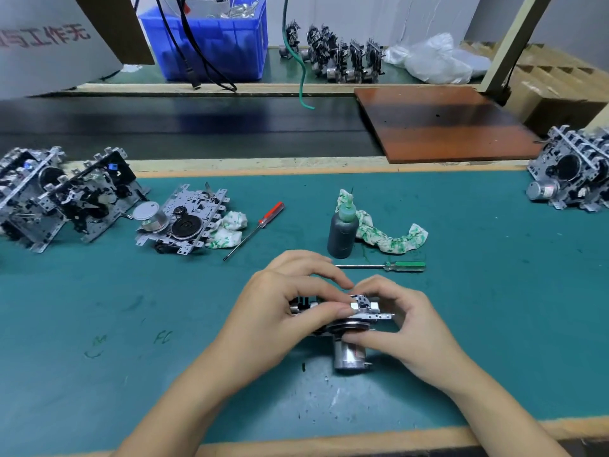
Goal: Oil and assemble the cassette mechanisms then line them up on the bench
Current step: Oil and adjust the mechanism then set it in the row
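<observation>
A cassette mechanism (349,338) with a silver motor hanging below it sits low over the green mat (131,308), near the front middle. My left hand (283,311) grips its left side, fingers curled over the top. My right hand (398,321) pinches its right end, thumb under the plate. A dark oil bottle (342,230) with a green nozzle stands just behind my hands. Another mechanism (184,222) lies flat at the left, and two more (56,196) lean at the far left. A further group (573,173) rests at the right edge.
A red-handled screwdriver (255,229) and a green-handled screwdriver (385,266) lie on the mat. White-and-green rags (392,234) lie beside the bottle. A dark conveyor belt (181,123) runs behind, with a brown board (441,123), a blue bin (211,41) and a row of mechanisms (342,57) beyond.
</observation>
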Available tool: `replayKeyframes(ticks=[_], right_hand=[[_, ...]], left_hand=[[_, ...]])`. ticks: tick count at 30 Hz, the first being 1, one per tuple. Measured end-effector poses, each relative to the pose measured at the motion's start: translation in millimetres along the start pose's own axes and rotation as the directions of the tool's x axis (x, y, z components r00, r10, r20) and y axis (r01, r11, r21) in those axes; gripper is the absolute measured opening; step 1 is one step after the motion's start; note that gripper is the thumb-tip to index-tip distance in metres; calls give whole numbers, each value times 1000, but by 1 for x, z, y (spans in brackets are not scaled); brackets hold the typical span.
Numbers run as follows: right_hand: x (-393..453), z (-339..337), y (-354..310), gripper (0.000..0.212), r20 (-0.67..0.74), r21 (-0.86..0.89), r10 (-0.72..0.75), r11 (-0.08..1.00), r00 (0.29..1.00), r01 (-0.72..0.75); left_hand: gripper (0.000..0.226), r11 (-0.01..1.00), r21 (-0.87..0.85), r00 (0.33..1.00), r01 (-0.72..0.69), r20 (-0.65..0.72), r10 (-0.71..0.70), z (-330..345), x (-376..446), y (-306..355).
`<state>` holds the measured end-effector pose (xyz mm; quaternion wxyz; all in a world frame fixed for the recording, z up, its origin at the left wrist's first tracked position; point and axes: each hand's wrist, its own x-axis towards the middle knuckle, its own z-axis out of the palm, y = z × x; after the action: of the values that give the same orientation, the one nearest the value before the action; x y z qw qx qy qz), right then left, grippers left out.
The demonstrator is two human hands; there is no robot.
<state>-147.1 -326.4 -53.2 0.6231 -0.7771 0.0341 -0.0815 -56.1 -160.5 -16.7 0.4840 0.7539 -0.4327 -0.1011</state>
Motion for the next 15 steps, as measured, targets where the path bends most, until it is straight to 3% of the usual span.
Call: replayKeyframes(ticks=[5, 15], right_hand=[[-4, 4, 3, 27, -25, 92, 28, 995, 999, -25], [-4, 2, 4, 30, -4, 48, 6, 999, 1000, -6]], left_hand=[[12, 1000, 6, 1000, 10, -28, -10, 2, -1, -1], [10, 1000, 11, 1000, 4, -16, -4, 2, -1, -2]])
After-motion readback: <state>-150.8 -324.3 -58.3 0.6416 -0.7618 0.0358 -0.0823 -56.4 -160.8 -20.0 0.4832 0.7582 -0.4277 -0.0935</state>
